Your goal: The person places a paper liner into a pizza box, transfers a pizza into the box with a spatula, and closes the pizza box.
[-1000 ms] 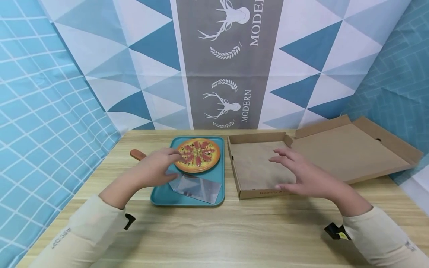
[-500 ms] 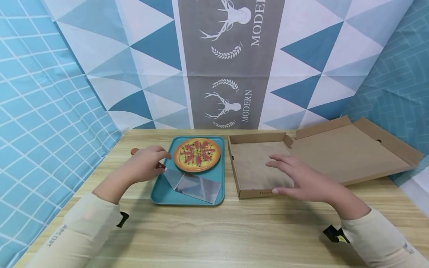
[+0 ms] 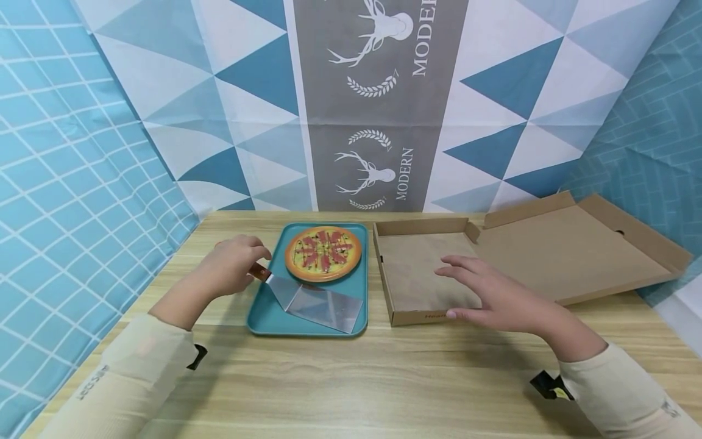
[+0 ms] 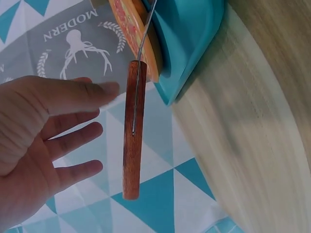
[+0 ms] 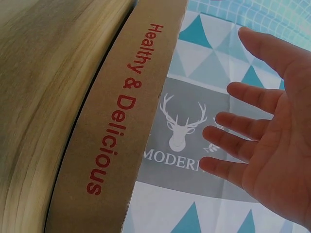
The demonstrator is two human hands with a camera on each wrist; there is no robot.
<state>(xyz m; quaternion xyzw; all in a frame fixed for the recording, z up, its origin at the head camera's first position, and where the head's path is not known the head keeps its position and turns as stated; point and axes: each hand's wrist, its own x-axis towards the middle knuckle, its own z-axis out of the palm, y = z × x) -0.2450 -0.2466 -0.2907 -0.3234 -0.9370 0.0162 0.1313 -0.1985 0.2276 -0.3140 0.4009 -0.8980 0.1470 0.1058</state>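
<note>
The left hand (image 3: 233, 265) hangs loose, grasping nothing, with the spatula's (image 3: 315, 303) handle (image 4: 133, 131) just past its thumb tip, not touching. From that hand the spatula slants rightward and toward the person, blade over the tray (image 3: 267, 315), beside the pizza (image 3: 323, 254). The right hand (image 3: 490, 292), spread and holding nothing by the box (image 3: 411, 317), is well apart.

The head camera looks forward and down from above, far enough back to fit the left hand (image 3: 233, 268) and right hand (image 3: 493, 296). The left wrist camera sits close, tipped, and shares the tray (image 4: 189, 29), at its top, with the head view. The right wrist camera, close too, shares the box (image 5: 146, 73), left of middle. All three show me the gray cloth (image 3: 329, 110).
</note>
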